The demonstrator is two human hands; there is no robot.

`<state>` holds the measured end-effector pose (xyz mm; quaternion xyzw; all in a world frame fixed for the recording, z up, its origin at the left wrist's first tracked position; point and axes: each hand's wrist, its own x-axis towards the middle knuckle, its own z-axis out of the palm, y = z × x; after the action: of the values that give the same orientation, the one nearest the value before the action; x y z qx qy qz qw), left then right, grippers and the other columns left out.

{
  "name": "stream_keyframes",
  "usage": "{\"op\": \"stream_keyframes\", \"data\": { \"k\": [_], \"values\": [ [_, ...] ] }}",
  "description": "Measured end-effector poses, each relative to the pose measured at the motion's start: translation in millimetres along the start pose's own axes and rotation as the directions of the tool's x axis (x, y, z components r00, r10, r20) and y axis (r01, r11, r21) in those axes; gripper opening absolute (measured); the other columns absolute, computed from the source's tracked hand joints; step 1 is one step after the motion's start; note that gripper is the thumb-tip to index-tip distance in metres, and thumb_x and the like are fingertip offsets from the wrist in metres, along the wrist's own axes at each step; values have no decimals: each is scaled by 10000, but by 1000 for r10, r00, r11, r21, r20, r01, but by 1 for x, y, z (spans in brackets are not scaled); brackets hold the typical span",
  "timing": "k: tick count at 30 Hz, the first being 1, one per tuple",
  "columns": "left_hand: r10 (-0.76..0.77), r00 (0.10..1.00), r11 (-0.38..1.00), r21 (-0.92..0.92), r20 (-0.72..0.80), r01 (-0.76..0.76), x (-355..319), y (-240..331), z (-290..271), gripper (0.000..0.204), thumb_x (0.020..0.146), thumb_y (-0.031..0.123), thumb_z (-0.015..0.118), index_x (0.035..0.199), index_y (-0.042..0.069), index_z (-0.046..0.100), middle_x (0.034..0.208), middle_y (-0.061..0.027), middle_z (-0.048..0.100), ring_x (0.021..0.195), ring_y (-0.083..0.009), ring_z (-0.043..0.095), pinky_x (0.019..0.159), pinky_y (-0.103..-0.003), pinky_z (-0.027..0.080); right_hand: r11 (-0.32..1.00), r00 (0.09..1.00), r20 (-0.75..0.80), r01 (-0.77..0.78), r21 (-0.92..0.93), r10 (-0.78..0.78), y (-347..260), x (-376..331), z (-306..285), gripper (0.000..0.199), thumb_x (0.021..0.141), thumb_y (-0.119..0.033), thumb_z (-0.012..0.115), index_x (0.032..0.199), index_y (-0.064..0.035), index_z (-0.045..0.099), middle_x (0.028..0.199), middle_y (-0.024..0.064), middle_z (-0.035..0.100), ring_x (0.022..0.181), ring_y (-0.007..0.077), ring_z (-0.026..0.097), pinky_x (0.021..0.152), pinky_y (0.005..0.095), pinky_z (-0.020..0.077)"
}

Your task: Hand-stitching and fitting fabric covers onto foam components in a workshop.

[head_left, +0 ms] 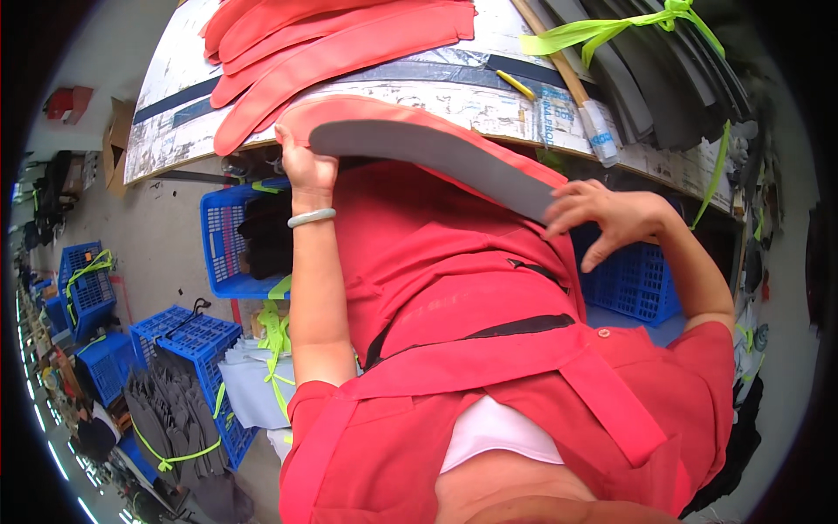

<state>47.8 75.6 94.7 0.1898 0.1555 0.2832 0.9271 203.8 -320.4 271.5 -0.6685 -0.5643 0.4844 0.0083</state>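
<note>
A long curved red fabric piece (pixel 384 106) with a dark grey strip (pixel 436 157) lying along it stretches across the front edge of the table, in front of my body. My left hand (pixel 307 166), with a pale bangle at its wrist, is closed on the rounded left end of the red piece. At the other end is my right hand (pixel 607 214), its fingers curved over the grey strip's tip and its thumb well apart. Beyond, several similar red pieces (pixel 340 44) lie overlapped on the table.
Dark grey strips (pixel 655 79) lie stacked at the table's right, with a bright green tie (pixel 611 33). A wooden stick (pixel 567 79) and a yellow pen-like tool (pixel 516 85) lie nearby. Blue crates (pixel 223 236) stand below on the left; another crate (pixel 633 279) is at right.
</note>
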Motion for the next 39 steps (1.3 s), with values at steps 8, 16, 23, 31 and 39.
{"op": "stream_keyframes", "data": {
  "k": [8, 16, 23, 31, 39],
  "values": [
    [267, 943, 912, 369, -196, -181, -39, -16, 62, 385, 1011, 319, 471, 1219, -1, 520, 1139, -127, 613, 1034, -229, 619, 895, -381, 523, 977, 673, -708, 165, -138, -214, -54, 199, -23, 802, 789, -407, 724, 1456, -193, 332, 1281, 147, 525, 1178, 338, 505, 994, 417, 409],
    [340, 939, 891, 337, -54, -303, -85, 16, 75, 288, 1016, 187, 456, 1187, -30, 540, 1095, -114, 636, 984, -229, 641, 912, -354, 507, 600, 861, -495, 457, 657, -114, -92, 193, -67, 319, 891, -283, 664, 1053, -11, 622, 831, 45, 649, 759, 151, 601, 700, 289, 493],
    [338, 939, 885, 321, 57, -338, -118, 4, 93, 472, 1046, 347, 321, 1272, -35, 483, 1244, -160, 563, 1161, -271, 554, 1012, -411, 436, 798, 426, -904, 557, 229, -39, -115, 222, -28, 302, 863, -288, 699, 941, -13, 604, 794, 164, 651, 742, 283, 651, 695, 370, 509],
    [355, 933, 880, 312, 67, -357, -125, -1, 88, 429, 1044, 338, 354, 1238, -11, 509, 1159, -121, 607, 1068, -217, 595, 947, -355, 474, 787, 431, -902, 556, 267, 1, -117, 226, -21, 361, 828, -335, 737, 884, 1, 620, 756, 140, 655, 683, 194, 647, 631, 311, 507],
    [280, 955, 881, 368, 98, -297, -133, -8, 78, 408, 1040, 301, 383, 1231, -29, 530, 1177, -122, 597, 1095, -206, 569, 999, -350, 416, 582, 684, -729, 601, 547, -21, -124, 224, -18, 293, 880, -245, 695, 1037, 2, 692, 891, 0, 655, 817, 63, 571, 769, 232, 483]
  ]
}}
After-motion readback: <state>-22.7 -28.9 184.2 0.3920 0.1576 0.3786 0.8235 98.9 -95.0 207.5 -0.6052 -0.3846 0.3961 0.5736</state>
